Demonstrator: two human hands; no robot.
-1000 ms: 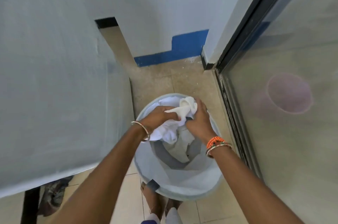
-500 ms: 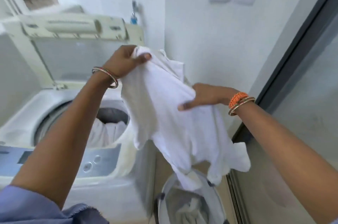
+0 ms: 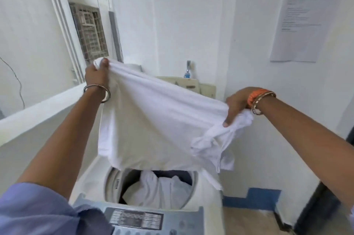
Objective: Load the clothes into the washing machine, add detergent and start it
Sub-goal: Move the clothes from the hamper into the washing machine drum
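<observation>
A white garment [image 3: 153, 125] hangs spread wide above the top-loading washing machine [image 3: 208, 196]. My left hand [image 3: 96, 73] grips its upper left corner, and my right hand [image 3: 236, 105] grips a bunched end on the right, slightly lower. Below the cloth the drum opening shows, with pale clothes [image 3: 159, 188] and something dark lying inside. The machine's lid [image 3: 188, 82] stands raised behind the garment, mostly hidden. The grey control panel [image 3: 138, 218] runs along the machine's near edge. The laundry basket is out of view.
A low white wall ledge [image 3: 38, 112] runs along the left side. A tap [image 3: 188, 69] sits on the back wall above the machine. A paper notice [image 3: 304, 22] hangs on the right wall. A dark door frame [image 3: 325, 206] stands at lower right.
Both hands lifted the white garment out of the basket and spread it apart over the open drum. My view rose from the basket to the machine.
</observation>
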